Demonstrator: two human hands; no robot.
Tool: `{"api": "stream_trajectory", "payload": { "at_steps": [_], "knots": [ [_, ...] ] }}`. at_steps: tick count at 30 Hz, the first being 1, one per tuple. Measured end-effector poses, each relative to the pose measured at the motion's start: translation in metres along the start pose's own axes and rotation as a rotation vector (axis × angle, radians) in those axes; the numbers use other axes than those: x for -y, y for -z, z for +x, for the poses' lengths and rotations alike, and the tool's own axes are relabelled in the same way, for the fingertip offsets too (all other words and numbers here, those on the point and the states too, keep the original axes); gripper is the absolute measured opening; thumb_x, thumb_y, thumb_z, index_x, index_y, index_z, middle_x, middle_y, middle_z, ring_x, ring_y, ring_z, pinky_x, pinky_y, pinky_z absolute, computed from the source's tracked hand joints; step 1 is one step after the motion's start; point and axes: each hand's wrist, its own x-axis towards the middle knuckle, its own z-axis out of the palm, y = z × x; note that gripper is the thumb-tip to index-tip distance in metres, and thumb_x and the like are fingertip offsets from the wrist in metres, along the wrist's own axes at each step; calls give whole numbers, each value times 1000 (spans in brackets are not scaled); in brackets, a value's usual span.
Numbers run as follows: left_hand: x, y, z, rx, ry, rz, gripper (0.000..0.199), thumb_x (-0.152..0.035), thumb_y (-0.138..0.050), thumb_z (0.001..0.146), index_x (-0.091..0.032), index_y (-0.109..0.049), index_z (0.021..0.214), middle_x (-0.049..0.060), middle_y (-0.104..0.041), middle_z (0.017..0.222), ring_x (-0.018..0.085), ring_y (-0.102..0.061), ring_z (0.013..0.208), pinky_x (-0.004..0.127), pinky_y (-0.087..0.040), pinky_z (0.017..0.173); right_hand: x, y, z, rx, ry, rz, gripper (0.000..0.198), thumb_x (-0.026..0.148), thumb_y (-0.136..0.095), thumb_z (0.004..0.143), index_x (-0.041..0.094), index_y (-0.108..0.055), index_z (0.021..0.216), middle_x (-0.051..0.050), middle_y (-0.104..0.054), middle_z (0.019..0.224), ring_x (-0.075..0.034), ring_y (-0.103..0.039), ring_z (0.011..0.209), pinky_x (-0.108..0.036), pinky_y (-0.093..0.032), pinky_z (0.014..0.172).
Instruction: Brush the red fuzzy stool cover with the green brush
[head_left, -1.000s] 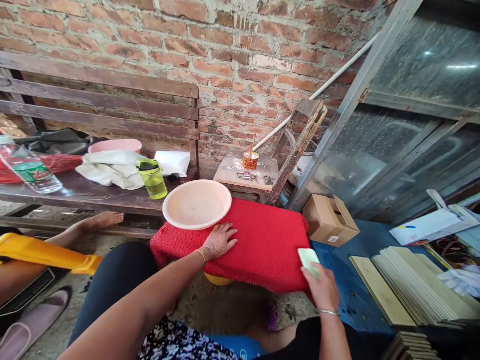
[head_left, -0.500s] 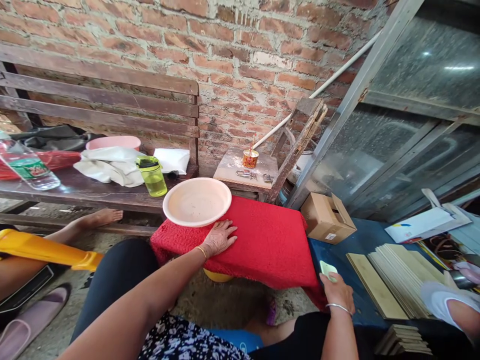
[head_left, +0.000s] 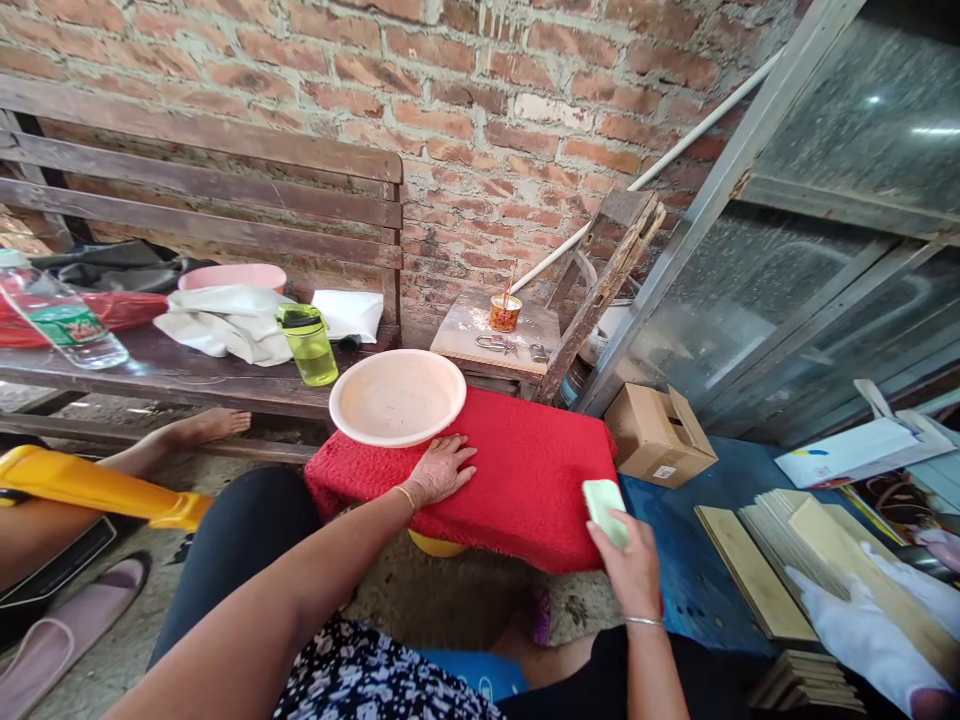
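Observation:
A fuzzy red cloth [head_left: 525,470] covers a low table in front of me. My left hand [head_left: 441,472] lies flat on it with the fingers stretched out, close to the near rim of a pale plastic basin [head_left: 397,397]. The basin stands on the cloth's left end and looks to have only small specks in it. In my right hand [head_left: 628,560] is a pale green rectangular block [head_left: 604,508], gripped by its near end at the cloth's right edge. The block's underside is hidden, so its kind is unclear.
To the right, a cardboard box [head_left: 660,432] and thin wooden boards [head_left: 757,570] sit on a blue surface, with another person's white-gloved hands [head_left: 862,630] at the boards. On the left bench [head_left: 195,385] stand a green bottle [head_left: 311,345] and a water bottle [head_left: 67,325].
My right hand has moved left with the pale green block, from beside the table to the cloth's right edge. White-gloved hands have come onto the boards. My left hand stays on the cloth.

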Motion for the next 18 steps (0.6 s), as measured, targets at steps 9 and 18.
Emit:
{"api": "stream_trajectory", "payload": {
  "at_steps": [9, 18],
  "knots": [
    [0, 2, -1, 14, 5, 10, 37, -38, -57, 96, -24, -65, 130, 12, -55, 142, 31, -48, 134, 49, -36, 113, 37, -42, -26, 195, 286, -191, 33, 43, -63, 85, 26, -71, 112, -7, -61, 105, -22, -63, 96, -34, -50, 88],
    [7, -1, -4, -27, -53, 50, 39, -37, -47, 95, -24, -67, 126, 11, -60, 138, 30, -56, 128, 47, -42, 109, 31, 18, -14, -43, -188, -250, 33, 36, -64, 83, 21, -69, 112, -9, -60, 101, -26, -60, 97, -39, -48, 91]
  ]
}}
